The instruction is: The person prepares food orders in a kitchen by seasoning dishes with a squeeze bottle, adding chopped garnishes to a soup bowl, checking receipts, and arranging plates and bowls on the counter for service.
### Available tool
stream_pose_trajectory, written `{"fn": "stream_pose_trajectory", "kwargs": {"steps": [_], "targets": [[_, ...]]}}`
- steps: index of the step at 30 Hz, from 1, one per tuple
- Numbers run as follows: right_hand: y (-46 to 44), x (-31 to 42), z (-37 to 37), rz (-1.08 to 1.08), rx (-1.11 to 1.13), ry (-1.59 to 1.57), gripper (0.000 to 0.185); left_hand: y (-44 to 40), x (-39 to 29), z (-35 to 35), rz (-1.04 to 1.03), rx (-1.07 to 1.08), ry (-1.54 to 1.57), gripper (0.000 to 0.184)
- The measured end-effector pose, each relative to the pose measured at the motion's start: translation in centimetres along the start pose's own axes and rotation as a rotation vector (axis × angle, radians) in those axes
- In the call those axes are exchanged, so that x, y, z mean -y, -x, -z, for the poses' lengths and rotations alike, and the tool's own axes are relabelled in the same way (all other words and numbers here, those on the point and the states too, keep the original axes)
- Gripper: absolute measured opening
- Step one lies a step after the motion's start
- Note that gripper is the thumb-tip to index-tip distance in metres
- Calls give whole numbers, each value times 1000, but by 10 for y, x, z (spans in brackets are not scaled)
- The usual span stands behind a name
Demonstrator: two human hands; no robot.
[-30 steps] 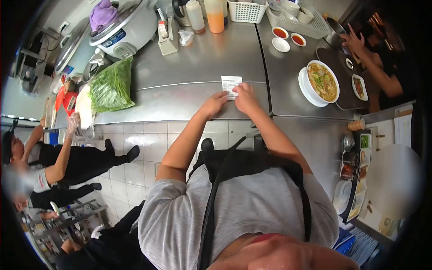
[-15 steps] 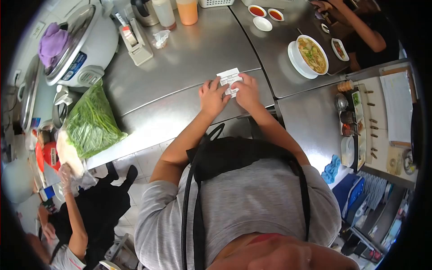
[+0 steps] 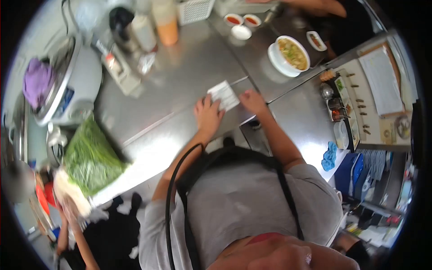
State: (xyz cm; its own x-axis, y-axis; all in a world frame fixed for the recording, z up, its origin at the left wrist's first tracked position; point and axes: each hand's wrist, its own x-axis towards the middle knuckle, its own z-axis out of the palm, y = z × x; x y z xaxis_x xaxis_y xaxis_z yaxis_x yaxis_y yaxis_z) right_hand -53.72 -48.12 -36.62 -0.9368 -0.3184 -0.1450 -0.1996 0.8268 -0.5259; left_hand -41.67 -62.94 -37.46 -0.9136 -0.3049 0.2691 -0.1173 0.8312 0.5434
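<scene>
A white printed paper slip [image 3: 224, 95] lies on the steel counter in front of me. My left hand [image 3: 209, 118] rests at its lower left side, fingers spread and the tips touching its edge. Just right of the slip is my right hand [image 3: 254, 101], apart from the paper, with its fingers curled in; whether anything is inside them is hidden.
A white bowl of noodle soup [image 3: 292, 53] stands at the back right near small dishes of red sauce [image 3: 233, 19]. At left are a bag of green vegetables [image 3: 92, 157], a large cooker [image 3: 81, 85] and a tape dispenser [image 3: 118, 72]. Co-workers stand at lower left and upper right.
My right hand has come off the slip to the right and its fingers have curled. The slip has turned slightly. The view has shifted, and the lower-left co-worker's hands have come together.
</scene>
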Motion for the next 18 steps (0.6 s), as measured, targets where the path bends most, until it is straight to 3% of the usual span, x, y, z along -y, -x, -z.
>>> {"fn": "stream_pose_trajectory", "kwargs": {"steps": [3,7,12,15,16,17,18], "targets": [[-1,3,-27,24,34,-56,35,0,-5,1,-11,10,-44,39],[-9,7,-26,87,234,-22,30,2,-6,-2,-15,-7,-55,41],[-24,12,-25,433,36,59,16,5,-1,-6,-31,-111,-6,46],[-79,31,24,436,115,-345,13,6,11,-16,3,-199,86,43],[-98,43,55,495,42,-424,10,6,18,-21,-21,-205,103,43],[-125,54,89,408,159,-579,12,6,22,-24,-33,-204,85,42],[-138,73,139,448,114,-653,17,7,25,-27,-43,-202,68,42]]}}
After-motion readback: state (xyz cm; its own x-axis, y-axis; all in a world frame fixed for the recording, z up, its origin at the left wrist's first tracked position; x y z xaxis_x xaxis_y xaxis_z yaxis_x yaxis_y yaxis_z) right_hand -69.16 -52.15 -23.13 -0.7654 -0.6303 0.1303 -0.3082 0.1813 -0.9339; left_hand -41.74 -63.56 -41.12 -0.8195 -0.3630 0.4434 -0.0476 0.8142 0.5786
